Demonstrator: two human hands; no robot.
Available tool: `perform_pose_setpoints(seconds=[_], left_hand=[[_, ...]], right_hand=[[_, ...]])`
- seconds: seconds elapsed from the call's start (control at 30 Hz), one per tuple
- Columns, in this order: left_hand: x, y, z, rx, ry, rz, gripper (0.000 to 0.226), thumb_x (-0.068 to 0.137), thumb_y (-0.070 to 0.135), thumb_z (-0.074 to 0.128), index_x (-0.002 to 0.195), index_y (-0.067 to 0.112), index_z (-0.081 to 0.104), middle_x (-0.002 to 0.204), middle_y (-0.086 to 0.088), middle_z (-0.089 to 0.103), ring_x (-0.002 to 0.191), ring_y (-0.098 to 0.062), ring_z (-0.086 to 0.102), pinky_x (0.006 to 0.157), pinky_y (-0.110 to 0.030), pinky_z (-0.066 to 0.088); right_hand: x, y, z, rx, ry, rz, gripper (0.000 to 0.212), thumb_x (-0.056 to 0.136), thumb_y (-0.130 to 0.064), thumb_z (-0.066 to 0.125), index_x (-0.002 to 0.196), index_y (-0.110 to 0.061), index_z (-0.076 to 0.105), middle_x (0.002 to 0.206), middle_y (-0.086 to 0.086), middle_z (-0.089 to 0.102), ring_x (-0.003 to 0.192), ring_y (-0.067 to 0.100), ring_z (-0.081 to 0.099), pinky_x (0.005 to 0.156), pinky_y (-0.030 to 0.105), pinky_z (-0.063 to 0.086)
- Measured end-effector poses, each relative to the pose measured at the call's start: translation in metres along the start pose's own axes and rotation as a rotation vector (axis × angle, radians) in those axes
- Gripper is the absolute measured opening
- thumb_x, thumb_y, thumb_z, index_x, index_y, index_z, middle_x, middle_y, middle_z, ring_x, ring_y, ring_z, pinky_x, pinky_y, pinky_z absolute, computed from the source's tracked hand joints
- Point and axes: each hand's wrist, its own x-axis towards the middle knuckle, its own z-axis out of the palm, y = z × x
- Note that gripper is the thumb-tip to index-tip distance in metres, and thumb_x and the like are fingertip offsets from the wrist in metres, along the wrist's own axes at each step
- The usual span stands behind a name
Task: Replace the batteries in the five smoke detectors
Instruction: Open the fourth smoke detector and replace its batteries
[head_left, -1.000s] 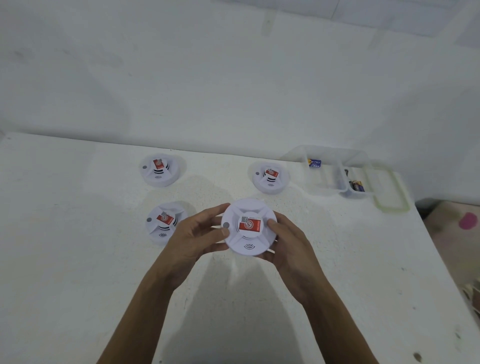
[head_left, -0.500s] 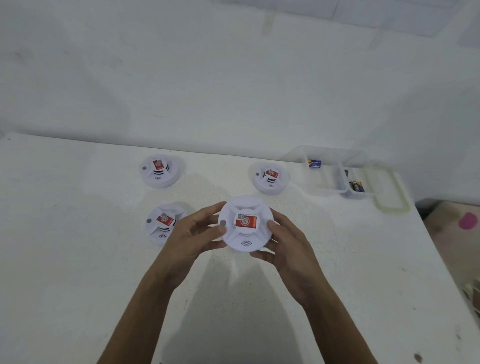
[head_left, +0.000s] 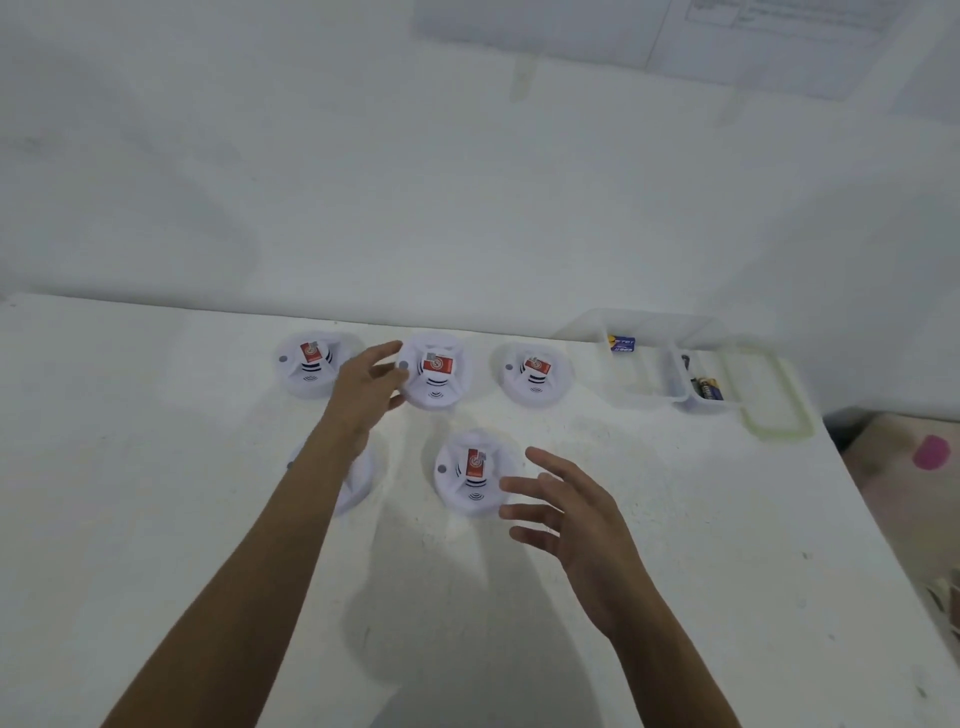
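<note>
Five white round smoke detectors with red labels lie on the white table (head_left: 156, 519). Three form a back row: the left detector (head_left: 310, 365), the middle detector (head_left: 437, 373) and the right detector (head_left: 535, 373). A fourth detector (head_left: 471, 477) lies in front of them. My left forearm partly hides the fifth detector (head_left: 359, 483). My left hand (head_left: 366, 387) touches the left edge of the middle detector with relaxed fingers. My right hand (head_left: 569, 514) hovers with fingers spread just right of the fourth detector, holding nothing.
A clear divided plastic box (head_left: 654, 387) stands at the back right, with a blue battery (head_left: 622, 344) in one compartment and dark batteries (head_left: 707, 388) in another. Its lid (head_left: 776, 400) lies beside it. The table's right edge drops to a floor with a pink object (head_left: 932, 452).
The detector that both hands held in front of me now lies in the back row's middle. My left hand went there with it, and my right hand let go and drew back, open.
</note>
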Motion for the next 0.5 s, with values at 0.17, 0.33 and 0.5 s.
perform_pose_setpoints(seconds=[0.17,0.33,0.5], left_hand=[[0.044,-0.012,0.007,0.09,0.049,-0.11,0.038,0.092,0.009,0.055,0.13,0.013,0.052,0.121,-0.018,0.061,0.1,-0.027,0.059,0.09,-0.039,0.051],[0.059,-0.016,0.009,0.083,0.075,-0.167,0.035,0.093,0.008,0.055,0.128,0.01,0.054,0.123,-0.019,0.059,0.104,-0.029,0.059,0.085,-0.039,0.053],[0.061,-0.017,0.01,0.175,0.096,-0.085,0.028,0.092,0.006,0.055,0.12,0.005,0.06,0.112,-0.016,0.064,0.102,-0.03,0.061,0.087,-0.041,0.054]], right_hand=[[0.001,0.01,-0.01,-0.027,0.032,0.027,0.025,0.098,-0.019,0.047,0.12,-0.018,0.059,0.105,0.008,0.072,0.093,0.031,0.069,0.083,0.041,0.056],[0.007,0.03,-0.021,-0.074,0.108,0.088,0.023,0.098,-0.02,0.048,0.116,-0.015,0.061,0.102,0.009,0.072,0.09,0.029,0.07,0.08,0.039,0.056],[0.012,0.05,-0.027,-0.104,0.169,0.172,0.021,0.097,-0.019,0.05,0.112,-0.015,0.064,0.096,0.008,0.074,0.086,0.029,0.071,0.073,0.036,0.056]])
